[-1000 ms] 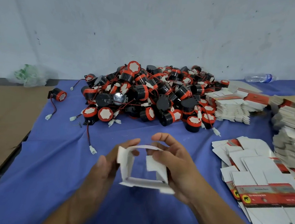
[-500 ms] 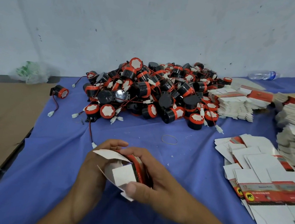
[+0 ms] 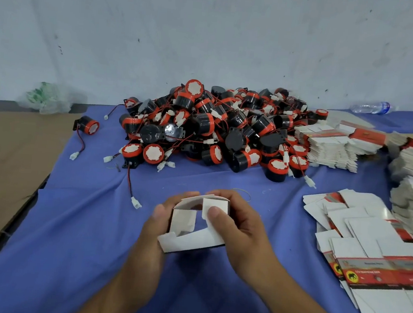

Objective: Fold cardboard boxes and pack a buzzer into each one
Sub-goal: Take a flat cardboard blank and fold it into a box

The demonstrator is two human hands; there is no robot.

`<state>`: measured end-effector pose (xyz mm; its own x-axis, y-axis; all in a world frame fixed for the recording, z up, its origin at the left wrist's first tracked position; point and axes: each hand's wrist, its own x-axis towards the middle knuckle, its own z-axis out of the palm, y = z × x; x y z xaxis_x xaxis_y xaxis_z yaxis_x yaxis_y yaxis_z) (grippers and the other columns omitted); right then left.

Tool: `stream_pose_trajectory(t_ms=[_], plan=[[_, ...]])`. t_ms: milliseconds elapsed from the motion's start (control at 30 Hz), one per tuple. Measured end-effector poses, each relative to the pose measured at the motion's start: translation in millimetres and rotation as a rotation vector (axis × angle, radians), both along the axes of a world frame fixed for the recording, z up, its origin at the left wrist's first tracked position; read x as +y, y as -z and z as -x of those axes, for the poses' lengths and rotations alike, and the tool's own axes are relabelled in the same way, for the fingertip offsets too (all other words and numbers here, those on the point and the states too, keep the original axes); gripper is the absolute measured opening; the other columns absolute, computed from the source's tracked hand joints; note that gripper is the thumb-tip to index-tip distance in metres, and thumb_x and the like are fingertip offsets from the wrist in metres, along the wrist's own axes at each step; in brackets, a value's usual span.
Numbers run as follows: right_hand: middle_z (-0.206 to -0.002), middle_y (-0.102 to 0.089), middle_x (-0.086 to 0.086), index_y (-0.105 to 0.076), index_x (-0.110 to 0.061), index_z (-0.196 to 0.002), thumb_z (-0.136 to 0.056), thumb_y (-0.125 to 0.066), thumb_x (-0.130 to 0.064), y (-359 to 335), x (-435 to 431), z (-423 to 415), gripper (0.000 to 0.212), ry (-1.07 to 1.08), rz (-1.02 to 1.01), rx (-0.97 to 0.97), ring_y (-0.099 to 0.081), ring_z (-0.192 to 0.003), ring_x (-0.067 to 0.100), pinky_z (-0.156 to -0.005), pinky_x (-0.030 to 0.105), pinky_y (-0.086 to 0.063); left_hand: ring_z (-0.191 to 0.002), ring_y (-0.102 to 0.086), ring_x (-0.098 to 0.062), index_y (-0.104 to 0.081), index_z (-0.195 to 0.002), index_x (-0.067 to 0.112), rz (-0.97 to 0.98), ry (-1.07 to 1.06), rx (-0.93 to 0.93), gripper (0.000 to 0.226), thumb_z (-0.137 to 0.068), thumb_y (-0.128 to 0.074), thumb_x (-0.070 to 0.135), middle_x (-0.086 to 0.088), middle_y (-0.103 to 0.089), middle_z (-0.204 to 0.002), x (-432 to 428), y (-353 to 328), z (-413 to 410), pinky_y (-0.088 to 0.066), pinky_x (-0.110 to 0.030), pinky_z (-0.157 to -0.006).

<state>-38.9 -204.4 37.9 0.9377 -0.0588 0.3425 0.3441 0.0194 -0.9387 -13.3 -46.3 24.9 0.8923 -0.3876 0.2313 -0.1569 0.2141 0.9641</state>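
Observation:
Both my hands hold one small cardboard box [image 3: 188,232] above the blue cloth, its open end turned toward me with white inner flaps showing. My left hand [image 3: 155,229] grips its left side, the thumb on the left wall. My right hand [image 3: 238,226] grips the right side, and its thumb presses a white flap inward. The big pile of black and red buzzers [image 3: 217,130] with red wires and white plugs lies beyond the box. Flat unfolded box blanks [image 3: 367,247] are spread at the right.
Taller stacks of flat blanks [image 3: 331,147] stand at the back right and along the right edge. One loose buzzer [image 3: 88,126] sits at the cloth's left edge. A plastic bottle [image 3: 370,107] lies by the wall, a crumpled bag [image 3: 47,98] at far left. The blue cloth [image 3: 81,232] covers brown board.
The box was open and square, then tilted and squeezed between my hands to the left; now it faces me again, with my right thumb pressing a flap inward.

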Motion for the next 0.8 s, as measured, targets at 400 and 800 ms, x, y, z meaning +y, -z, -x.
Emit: stream_pose_trajectory(t_ms=[400,800], plan=[[-0.106,-0.066,-0.007,-0.060,-0.049,-0.129,-0.094,-0.047,-0.064,6,7,14,0.040,-0.080,0.251,-0.032,-0.060,-0.093,0.010,-0.082,0.020,-0.047,-0.082,-0.068,-0.011,-0.061,-0.105,0.045,-0.252,-0.309,-0.156,0.026,-0.080,-0.061,0.055,0.012,-0.069,-0.099,5,-5,-10,-0.057,-0.028,-0.066],[-0.077,-0.057,0.011,-0.060,-0.026,-0.083,-0.084,-0.074,-0.026,1,21,4,0.015,0.127,-0.500,0.253,-0.049,-0.073,0.025,-0.061,0.033,-0.042,-0.140,-0.035,-0.001,-0.037,-0.147,0.019,-0.417,-0.337,-0.573,0.076,-0.080,-0.062,0.047,0.014,-0.035,-0.154,-12,-5,17,-0.034,-0.011,-0.104]])
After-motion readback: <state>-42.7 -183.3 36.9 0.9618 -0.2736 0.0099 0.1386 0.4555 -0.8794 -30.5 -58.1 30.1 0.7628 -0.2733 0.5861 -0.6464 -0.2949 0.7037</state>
